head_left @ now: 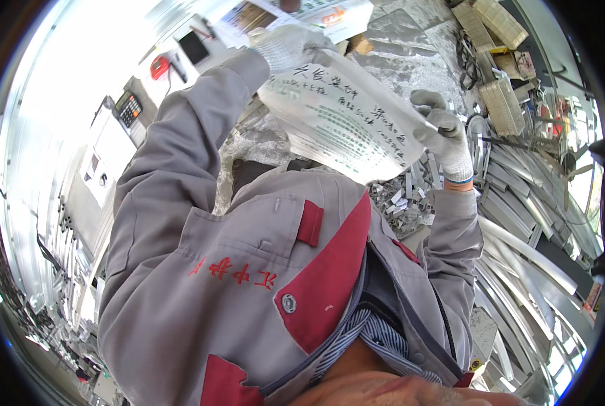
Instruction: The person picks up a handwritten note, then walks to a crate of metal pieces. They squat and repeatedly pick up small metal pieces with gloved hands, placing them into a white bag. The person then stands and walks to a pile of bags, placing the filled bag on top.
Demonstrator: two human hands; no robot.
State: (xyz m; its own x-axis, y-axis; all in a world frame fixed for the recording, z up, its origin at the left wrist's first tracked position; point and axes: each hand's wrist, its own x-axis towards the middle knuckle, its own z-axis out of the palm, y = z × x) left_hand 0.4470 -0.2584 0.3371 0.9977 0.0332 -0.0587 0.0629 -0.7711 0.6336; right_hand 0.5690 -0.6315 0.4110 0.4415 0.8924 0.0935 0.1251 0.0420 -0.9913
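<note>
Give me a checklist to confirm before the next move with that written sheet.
1. Left hand on the translucent sheet: ok, holding it near its upper left corner.
2. Right hand on the sheet: ok, holding its right edge.
3. Gloves on both hands: ok.
4. Written side facing the camera: ok.
5. Grey jacket fully closed: not ok, its front is open toward the neck.
6. Sheet's underside: cannot tell, it faces away.
</note>
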